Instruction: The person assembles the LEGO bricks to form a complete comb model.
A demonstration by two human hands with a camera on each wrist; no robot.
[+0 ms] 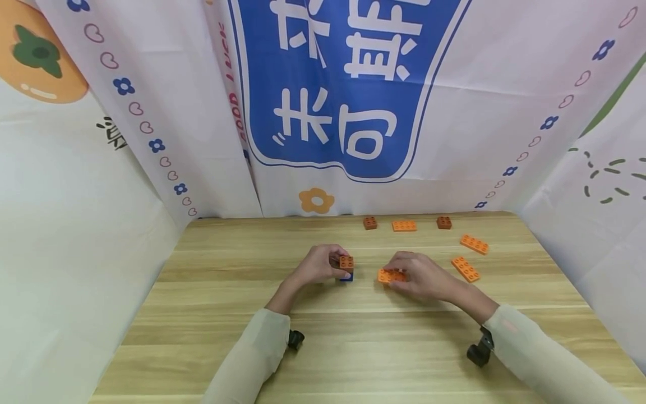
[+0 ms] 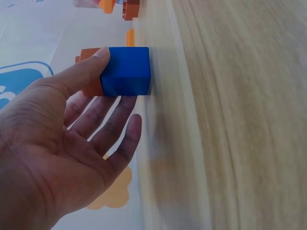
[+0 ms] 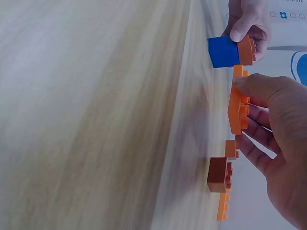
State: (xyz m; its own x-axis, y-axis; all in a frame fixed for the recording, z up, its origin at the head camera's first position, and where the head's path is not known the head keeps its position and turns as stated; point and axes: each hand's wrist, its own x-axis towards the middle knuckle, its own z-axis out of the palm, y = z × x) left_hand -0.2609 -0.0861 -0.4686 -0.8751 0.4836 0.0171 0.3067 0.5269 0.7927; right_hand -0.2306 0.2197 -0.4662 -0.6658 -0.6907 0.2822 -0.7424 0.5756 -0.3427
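Observation:
My left hand [image 1: 318,265] holds a two-brick stack between thumb and fingers. Its top is a reddish-brown toy building brick [image 1: 346,262] with studs up; under it sits a plain-sided blue brick [image 2: 125,71]. Whether the blue brick touches the table cannot be told. To the right, my right hand [image 1: 423,276] pinches a flat orange studded brick [image 3: 236,103], thumb on its near edge and fingers behind. The flat brick is level, studs up, and apart from the stack. In the head view the fingers cover its right part.
Along the wooden table's [image 1: 333,348] back edge lie a brown brick [image 1: 370,223], a flat orange brick [image 1: 404,225] and another brown brick [image 1: 444,223]. Two flat orange bricks [image 1: 474,244] lie right of my right hand. Printed cloth [image 1: 454,140] hangs behind and beside the table.

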